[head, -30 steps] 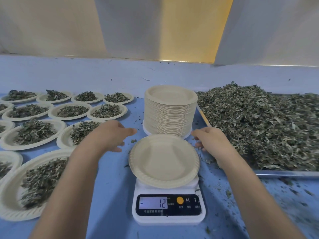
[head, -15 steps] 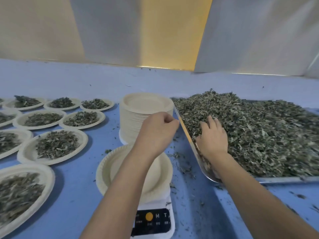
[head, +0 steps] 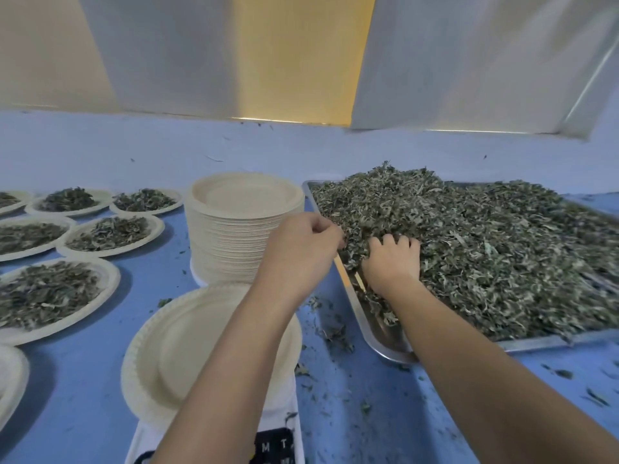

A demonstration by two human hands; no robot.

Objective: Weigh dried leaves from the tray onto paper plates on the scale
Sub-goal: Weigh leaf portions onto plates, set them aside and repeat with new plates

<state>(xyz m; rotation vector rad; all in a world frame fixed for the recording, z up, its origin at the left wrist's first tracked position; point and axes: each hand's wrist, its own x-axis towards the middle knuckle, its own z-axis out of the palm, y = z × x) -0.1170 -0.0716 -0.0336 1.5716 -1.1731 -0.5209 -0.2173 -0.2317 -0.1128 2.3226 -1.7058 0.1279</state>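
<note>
The blue bench carries the tray, heaped with dried leaves, beside the scale. The paper plate on the scale is bare. A second ago both hands flanked that plate; now they are at the tray. The right grip has gone from lying flat to curling into the leaves. The left grip is curled at the pile's edge; whether it holds leaves I cannot tell. Scooping has likely begun.

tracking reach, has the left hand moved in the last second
Yes: left hand crossed from left of the plate stack to its right edge, by the tray.
</note>
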